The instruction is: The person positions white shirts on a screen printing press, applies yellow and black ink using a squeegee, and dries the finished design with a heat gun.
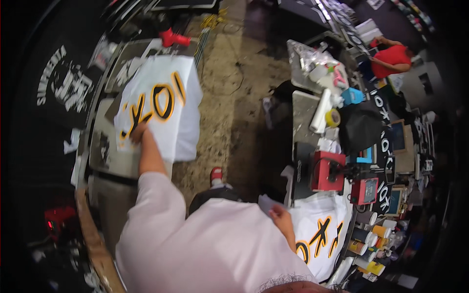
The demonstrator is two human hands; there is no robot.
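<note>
A white cloth, probably a garment [188, 132], with large black lettering edged in orange, lies over the table on the left. Its right side hangs past the table edge. My left hand [138, 133] reaches onto the lettering, and its fingers blend with the dark print, so I cannot see how they are bent. Low on the right, my right hand [280, 215] is closed on a thin pale sheet [267, 202]. Beside that hand, a second white cloth [305, 217] with similar lettering lies on the right-hand surface.
A red heat-press-like machine [328, 171] stands on the right table, near tape rolls [332, 117], plastic wrap and a blue box [352, 96]. Several ink tubs [359, 234] sit lower right. A red tool [174, 38] lies at the far left. A person in red [391, 61] is at the far right.
</note>
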